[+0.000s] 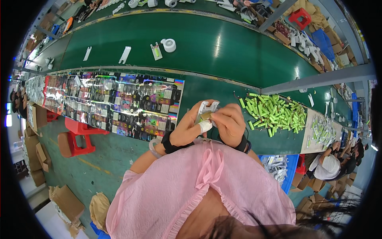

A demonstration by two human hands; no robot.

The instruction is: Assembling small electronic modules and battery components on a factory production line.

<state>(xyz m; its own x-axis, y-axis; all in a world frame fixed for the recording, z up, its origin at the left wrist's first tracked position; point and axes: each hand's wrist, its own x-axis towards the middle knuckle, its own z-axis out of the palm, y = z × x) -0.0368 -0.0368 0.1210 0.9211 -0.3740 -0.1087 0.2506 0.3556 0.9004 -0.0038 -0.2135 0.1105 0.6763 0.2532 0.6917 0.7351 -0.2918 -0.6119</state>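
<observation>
A hard white plastic piece with a curved, notched end (209,106) and a small, flat, dull-gold piece (206,116) are close together. The smooth green table (215,88) has a heap of bright green, round, stubby tubes (274,113), many with thin wires. Shiny, slick, colourful printed packs (119,103) lie in rows. A blue plastic bin (295,165) holds a jumble of whitish pieces (276,168). The left hand (185,129) is clamped on the white piece, which pokes past its fingers. The right hand (230,123) pinches the gold piece right against it, beside the left thumb.
</observation>
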